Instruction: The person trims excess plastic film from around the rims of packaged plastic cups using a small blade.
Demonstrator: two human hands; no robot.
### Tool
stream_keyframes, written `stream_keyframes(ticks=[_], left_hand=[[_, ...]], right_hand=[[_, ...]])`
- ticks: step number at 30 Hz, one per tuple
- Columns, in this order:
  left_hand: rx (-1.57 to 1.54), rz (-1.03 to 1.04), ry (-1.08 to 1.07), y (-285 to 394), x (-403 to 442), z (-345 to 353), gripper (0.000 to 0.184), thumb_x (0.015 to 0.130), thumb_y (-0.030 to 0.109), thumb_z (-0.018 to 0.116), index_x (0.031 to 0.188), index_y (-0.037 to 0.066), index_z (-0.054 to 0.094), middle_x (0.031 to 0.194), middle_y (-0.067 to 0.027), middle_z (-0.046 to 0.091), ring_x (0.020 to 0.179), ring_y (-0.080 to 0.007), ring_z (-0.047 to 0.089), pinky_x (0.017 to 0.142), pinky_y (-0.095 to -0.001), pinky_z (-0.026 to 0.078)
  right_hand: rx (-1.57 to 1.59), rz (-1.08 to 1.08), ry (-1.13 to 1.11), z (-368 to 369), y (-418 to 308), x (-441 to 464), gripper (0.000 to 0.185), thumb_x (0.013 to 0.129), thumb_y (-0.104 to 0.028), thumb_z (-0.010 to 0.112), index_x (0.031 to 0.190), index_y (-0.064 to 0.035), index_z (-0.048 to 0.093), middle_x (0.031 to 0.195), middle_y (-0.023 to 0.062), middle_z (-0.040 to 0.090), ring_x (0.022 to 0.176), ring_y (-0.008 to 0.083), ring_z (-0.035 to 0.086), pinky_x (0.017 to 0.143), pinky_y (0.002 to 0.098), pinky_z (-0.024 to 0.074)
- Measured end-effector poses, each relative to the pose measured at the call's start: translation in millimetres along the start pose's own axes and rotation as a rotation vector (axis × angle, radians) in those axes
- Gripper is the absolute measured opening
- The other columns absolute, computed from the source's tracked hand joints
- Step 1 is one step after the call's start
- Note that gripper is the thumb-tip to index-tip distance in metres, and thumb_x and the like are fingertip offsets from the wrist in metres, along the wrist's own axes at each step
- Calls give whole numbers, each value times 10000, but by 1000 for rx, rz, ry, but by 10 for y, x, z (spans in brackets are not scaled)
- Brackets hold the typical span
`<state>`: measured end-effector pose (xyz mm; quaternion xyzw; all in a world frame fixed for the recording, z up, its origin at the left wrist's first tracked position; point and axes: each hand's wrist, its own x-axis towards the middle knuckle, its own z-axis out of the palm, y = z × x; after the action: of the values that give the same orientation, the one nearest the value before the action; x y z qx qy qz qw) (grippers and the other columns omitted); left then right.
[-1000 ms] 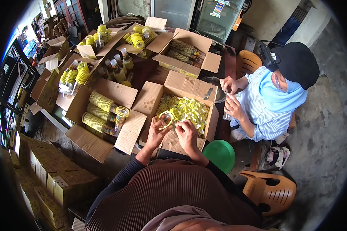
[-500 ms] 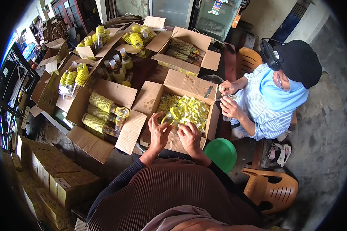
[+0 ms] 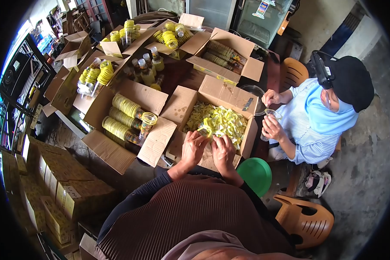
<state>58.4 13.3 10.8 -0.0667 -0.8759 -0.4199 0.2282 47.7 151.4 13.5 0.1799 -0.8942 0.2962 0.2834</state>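
Over the near side of an open cardboard box (image 3: 249, 143), my two hands are close together. My left hand (image 3: 193, 149) is closed on a clear plastic piece with a yellow rim (image 3: 206, 130), which looks like a cup. Beside it, my right hand (image 3: 223, 152) has its fingers pinched together; what they hold is hidden. Small yellow and white packets (image 3: 223, 121) fill the box beyond my fingers. To the left, another open box (image 3: 112, 149) contains stacks of yellow-rimmed clear cups (image 3: 125, 108).
A co-worker (image 3: 307, 108) at the right handles a clear cup (image 3: 273, 114). A green plastic basin (image 3: 256, 175) is by my right forearm. Bottles (image 3: 146, 73) and more boxes of yellow-rimmed stacks stand behind. An orange chair (image 3: 305, 221) is at the lower right; closed cartons (image 3: 80, 197) are lower left.
The view has shifted, so the scene sits further right and slightly lower. My left fingers have closed in and come nearer my right hand. The co-worker's hands have moved apart.
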Motion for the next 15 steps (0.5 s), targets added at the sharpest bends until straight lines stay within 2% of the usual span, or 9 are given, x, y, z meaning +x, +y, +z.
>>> stream_keyframes(ticks=[3, 6, 8, 10, 15], left_hand=[[36, 47, -27, -4, -54, 34, 123, 824, 163, 718, 859, 45, 714, 783, -89, 557, 772, -282, 515, 666, -399, 458], [-4, 10, -5, -6, -9, 13, 130, 820, 159, 723, 860, 35, 717, 787, -90, 565, 786, -279, 526, 673, -396, 463], [15, -29, -3, -51, 22, -18, 142, 844, 159, 710, 925, 43, 726, 813, -99, 588, 804, -287, 537, 697, -395, 469], [55, -26, -7, -87, 42, -47, 153, 852, 154, 703, 960, 48, 726, 820, -102, 594, 798, -287, 536, 706, -394, 467], [52, 1, 0, -93, 42, -37, 169, 851, 139, 699, 990, 48, 727, 808, -105, 574, 791, -283, 535, 702, -391, 464]], right_hand=[[-40, 83, 4, 28, 106, 74, 161, 771, -34, 705, 926, -55, 667, 811, 104, 562, 773, 281, 611, 654, 376, 495], [176, 214, 23, 13, 190, 126, 174, 754, -5, 702, 921, -33, 668, 790, 123, 603, 683, 300, 625, 607, 365, 489], [243, 240, 47, -25, 196, 96, 167, 745, 6, 710, 901, -34, 664, 786, 114, 617, 647, 289, 625, 582, 357, 488], [282, 179, 73, -77, 157, 47, 175, 756, 24, 722, 908, -36, 658, 780, 111, 594, 664, 255, 629, 545, 324, 487], [152, 24, 58, -142, 57, -7, 161, 732, -3, 727, 866, -60, 658, 763, 72, 562, 698, 245, 597, 613, 361, 491]])
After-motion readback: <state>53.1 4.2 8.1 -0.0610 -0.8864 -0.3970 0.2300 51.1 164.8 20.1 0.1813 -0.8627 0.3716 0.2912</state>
